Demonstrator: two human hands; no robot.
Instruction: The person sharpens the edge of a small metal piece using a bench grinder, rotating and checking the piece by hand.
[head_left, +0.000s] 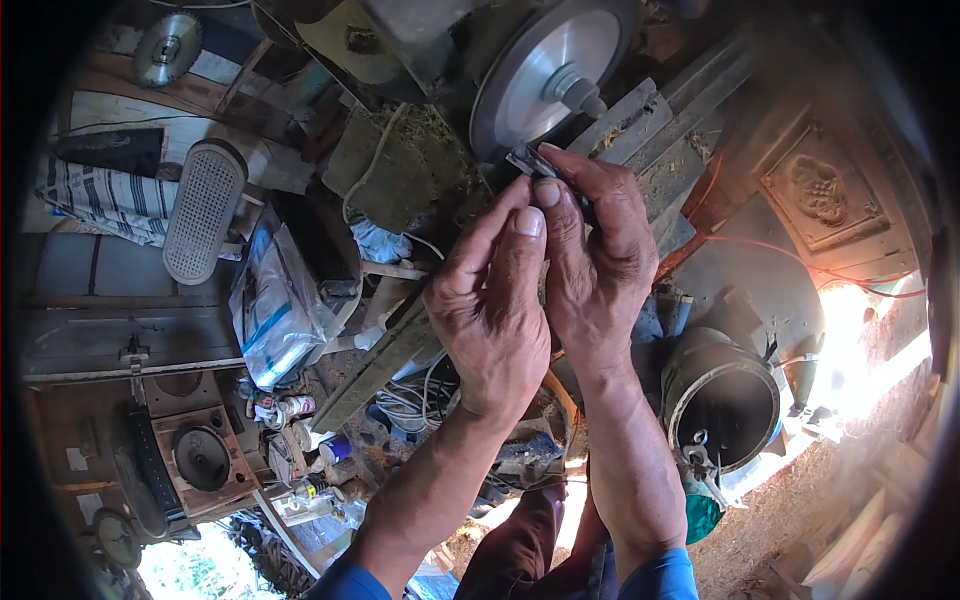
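Both hands meet at the lower edge of a grinding wheel [500, 110], which has a bright metal centre and a nut on its shaft. Between the fingertips is a small dark metal piece [528, 160] with a shiny edge, held close to the rim; whether it touches the wheel I cannot tell. My left hand [490, 300] pinches it from the left with thumb and forefinger. From the right, my right hand [600, 250] grips it with the thumb on top and fingers curled round; the fingers hide much of the piece.
Dusty metal rails [660, 130] lie right of the wheel. A round open container [725, 400] stands at the lower right. To the left are a plastic bag [280, 310], a perforated oval plate [205, 210] and a toothed saw blade [167, 50]. Coiled cable [410, 400] lies below my left hand.
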